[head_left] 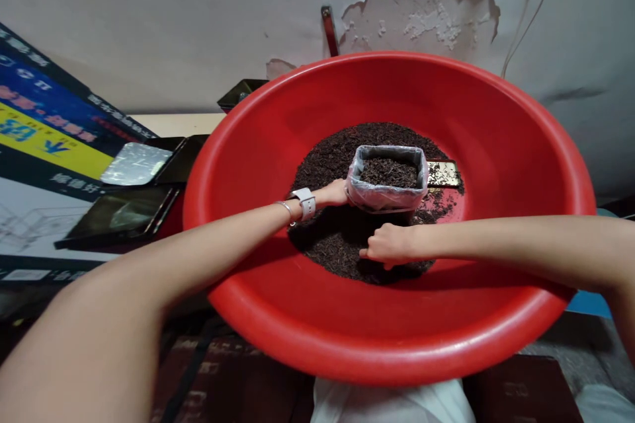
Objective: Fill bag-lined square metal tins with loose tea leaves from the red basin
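Note:
A big red basin (496, 145) holds a heap of dark loose tea leaves (327, 158). In the middle stands a small box lined with a clear plastic bag (387, 195), partly filled with the same leaves. My left hand (333, 193), with a white watch on its wrist, grips the left side of the bag-lined box. My right hand (385, 246) rests on the leaves just in front of the box, fingers curled as if pinching leaves; what they hold is hidden.
A flat golden metal piece (443, 173) lies on the leaves right of the box. Dark trays and a silvery lid (133, 164) sit to the left of the basin, beside a printed cardboard box (44, 132). A peeling wall stands behind.

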A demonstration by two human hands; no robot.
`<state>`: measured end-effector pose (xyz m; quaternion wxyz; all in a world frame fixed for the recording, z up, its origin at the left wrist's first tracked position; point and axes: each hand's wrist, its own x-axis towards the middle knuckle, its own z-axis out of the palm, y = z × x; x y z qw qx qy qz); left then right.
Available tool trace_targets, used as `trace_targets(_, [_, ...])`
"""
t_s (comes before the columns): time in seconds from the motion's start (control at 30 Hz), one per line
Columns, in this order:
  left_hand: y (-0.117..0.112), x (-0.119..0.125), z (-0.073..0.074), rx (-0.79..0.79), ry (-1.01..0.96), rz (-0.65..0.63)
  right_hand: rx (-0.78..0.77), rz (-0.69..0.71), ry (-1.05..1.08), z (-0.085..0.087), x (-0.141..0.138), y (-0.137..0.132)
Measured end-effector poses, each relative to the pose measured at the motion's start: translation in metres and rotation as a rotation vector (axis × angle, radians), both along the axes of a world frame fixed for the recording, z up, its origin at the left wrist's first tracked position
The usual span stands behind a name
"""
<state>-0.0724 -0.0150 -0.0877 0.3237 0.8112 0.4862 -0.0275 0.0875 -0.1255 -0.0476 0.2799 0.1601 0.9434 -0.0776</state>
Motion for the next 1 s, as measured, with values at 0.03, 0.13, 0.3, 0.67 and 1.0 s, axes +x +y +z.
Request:
trace_targets(0.03, [0.002,0.001,0.008,-0.008,0.030,0.019,0.010,-0.007,0.041,0.006,-0.002,0.000])
trace_targets(0.13, [0.010,0.000,0.037,0.027,0.142,0.043,0.046,-0.051,0.221,0.032,-0.007,0.000])
trace_targets(0.3, [0.013,-0.005,0.094,0.466,0.092,0.182,0.162,-0.215,0.502,0.088,0.000,0.010])
trace_targets(0.67, [-0.026,0.016,0.128,0.456,-0.736,0.051,0.378,-0.612,0.730,0.132,0.040,0.059])
trace_targets(1.0, [-0.027,0.017,0.122,0.262,-0.795,0.060,0.416,-0.647,0.698,0.135,0.050,0.068])
